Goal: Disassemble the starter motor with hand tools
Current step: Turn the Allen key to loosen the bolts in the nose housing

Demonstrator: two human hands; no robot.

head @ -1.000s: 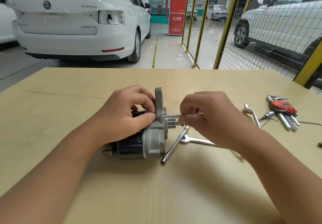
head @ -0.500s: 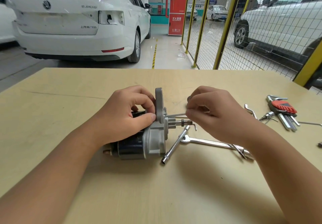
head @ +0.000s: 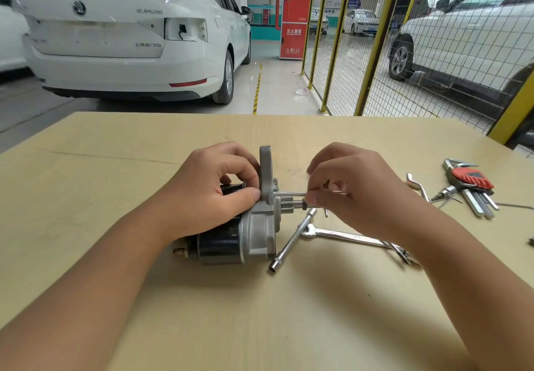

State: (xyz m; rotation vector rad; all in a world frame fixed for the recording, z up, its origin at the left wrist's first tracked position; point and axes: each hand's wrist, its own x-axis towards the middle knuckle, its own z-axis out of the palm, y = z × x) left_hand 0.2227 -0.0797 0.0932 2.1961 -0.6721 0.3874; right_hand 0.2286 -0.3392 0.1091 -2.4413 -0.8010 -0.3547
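Observation:
The starter motor (head: 248, 235), black body with a grey cast nose housing, lies on its side in the middle of the wooden table (head: 115, 151). My left hand (head: 213, 194) grips its upper part, thumb against the grey flange. A thin metal tool (head: 289, 194) sticks out of the flange to the right; my right hand (head: 355, 194) pinches its outer end between thumb and fingers, just above the pinion gear (head: 287, 205).
A T-handle socket wrench (head: 291, 240) and a combination spanner (head: 346, 236) lie right of the motor. Further right are a bent wrench (head: 417, 186), a screwdriver bit (head: 443, 192) and a red-holder hex key set (head: 474, 186). White cars and a yellow mesh fence stand behind.
My right hand rose off the thin tool half a second ago and has come back down and left, pinching its end again. The left hand and motor stayed put.

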